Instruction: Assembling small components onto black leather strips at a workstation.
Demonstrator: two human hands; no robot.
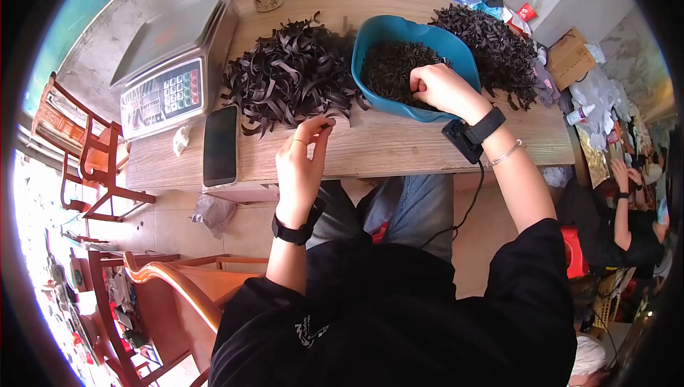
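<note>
Clearly the left hand pinches the end of one dark strip at the near edge of the loose pile of dark flat strips on the wooden table — fingers nearly closed, thumb to forefinger. The right hand rests curled inside the blue bowl on shorter dark pieces; whether it grips any I cannot tell. The strips look light, limp and tangle-prone — best taken singly by an end.
</note>
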